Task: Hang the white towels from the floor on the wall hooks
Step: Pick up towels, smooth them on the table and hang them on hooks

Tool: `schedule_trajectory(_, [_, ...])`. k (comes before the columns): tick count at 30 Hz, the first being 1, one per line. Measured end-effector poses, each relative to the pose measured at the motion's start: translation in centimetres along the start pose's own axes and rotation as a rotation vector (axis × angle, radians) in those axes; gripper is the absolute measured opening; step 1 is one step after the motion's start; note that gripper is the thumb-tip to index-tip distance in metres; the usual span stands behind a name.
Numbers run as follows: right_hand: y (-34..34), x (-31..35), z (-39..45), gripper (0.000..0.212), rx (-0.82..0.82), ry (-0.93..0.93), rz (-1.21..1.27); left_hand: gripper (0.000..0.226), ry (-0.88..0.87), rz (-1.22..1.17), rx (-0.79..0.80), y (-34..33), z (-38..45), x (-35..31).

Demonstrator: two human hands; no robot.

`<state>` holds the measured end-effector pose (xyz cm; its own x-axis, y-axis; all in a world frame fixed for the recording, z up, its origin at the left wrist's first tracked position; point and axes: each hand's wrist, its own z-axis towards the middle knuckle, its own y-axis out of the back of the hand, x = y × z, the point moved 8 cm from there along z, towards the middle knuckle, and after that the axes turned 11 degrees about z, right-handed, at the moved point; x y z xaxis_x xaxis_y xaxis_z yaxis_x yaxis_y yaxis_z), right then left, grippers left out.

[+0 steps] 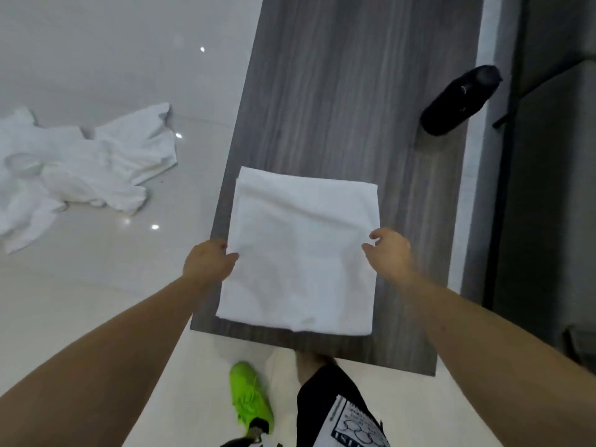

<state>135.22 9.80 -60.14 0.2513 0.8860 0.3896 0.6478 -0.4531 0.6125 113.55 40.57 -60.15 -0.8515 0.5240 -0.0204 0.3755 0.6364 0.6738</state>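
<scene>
A folded white towel lies flat on the near end of a grey wood-grain table. My left hand pinches the towel's left edge, thumb on top. At the towel's right edge my right hand has its thumb and forefinger curled on the cloth. A heap of crumpled white towels lies on the glossy floor at the left. No wall hooks are in view.
A black bottle lies on the table's far right side. A dark frame or door runs along the right. The pale tiled floor spreads to the left. My green shoe stands below the table's near edge.
</scene>
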Motion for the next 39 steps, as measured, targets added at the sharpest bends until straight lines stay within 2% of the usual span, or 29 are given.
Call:
schedule_trajectory(4, [-6.3, -10.6, -2.5, 0.043, 0.071, -0.307, 0.049, 0.048, 0.109, -0.020, 0.150, -8.9, -0.7, 4.7])
schedule_trajectory(6, [-8.6, -14.4, -4.8, 0.042, 0.055, -0.407, 0.149, 0.045, 0.161, -0.082, 0.175, -11.9, -1.8, 6.5])
schedule_trajectory(8, [-10.6, -16.6, -6.8, 0.031, 0.023, -0.466, 0.315, 0.036, 0.202, -0.187, 0.151, -13.7, -2.7, 7.5])
schedule_trajectory(10, [-12.5, -18.0, -8.1, 0.023, 0.033, -0.506, 0.466, 0.026, 0.249, -0.300, 0.115, -14.4, -3.2, 8.4])
schedule_trajectory(12, [-13.7, -18.0, -9.0, 0.021, 0.081, -0.531, 0.589, 0.030, 0.316, -0.431, 0.135, -14.8, -3.8, 9.1])
schedule_trajectory(14, [-13.9, -16.9, -10.1, 0.016, 0.102, -0.557, 0.752, 0.033, 0.387, -0.616, 0.182, -14.6, -4.5, 9.5])
schedule_trajectory(16, [-12.7, -14.7, -11.3, 0.015, 0.050, -0.531, 0.876, 0.028, 0.393, -0.776, 0.186, -12.9, -5.5, 9.2])
schedule_trajectory(20, [-7.8, -8.2, -14.2, 0.016, -0.062, -0.373, 1.057, 0.006, 0.257, -0.915, 0.044, -5.2, -8.0, 9.1])
schedule_trajectory(24, [-3.2, 0.0, -18.9, 0.014, -0.086, -0.165, 1.143, 0.002, 0.112, -1.084, -0.068, 3.8, -11.8, 11.1])
schedule_trajectory(26, [-1.5, 4.1, -21.7, 0.018, -0.104, -0.087, 1.201, 0.005, 0.046, -1.184, -0.107, 8.2, -14.4, 12.9])
schedule_trajectory(29, [0.5, 10.6, -27.0, 0.023, -0.095, 0.059, 1.268, 0.021, -0.040, -1.320, -0.205, 14.9, -19.0, 17.3])
schedule_trajectory(34, [1.8, 23.1, -37.4, 0.031, -0.076, 0.431, 1.207, 0.042, -0.152, -1.471, -0.494, 25.3, -27.9, 27.5])
schedule_trajectory(36, [1.3, 28.1, -41.2, 0.024, -0.042, 0.584, 1.133, 0.034, -0.213, -1.489, -0.563, 28.6, -31.4, 31.1])
schedule_trajectory(39, [-1.2, 35.9, -48.2, 0.038, -0.019, 0.826, 0.945, 0.033, -0.233, -1.489, -0.764, 32.7, -37.0, 38.9])
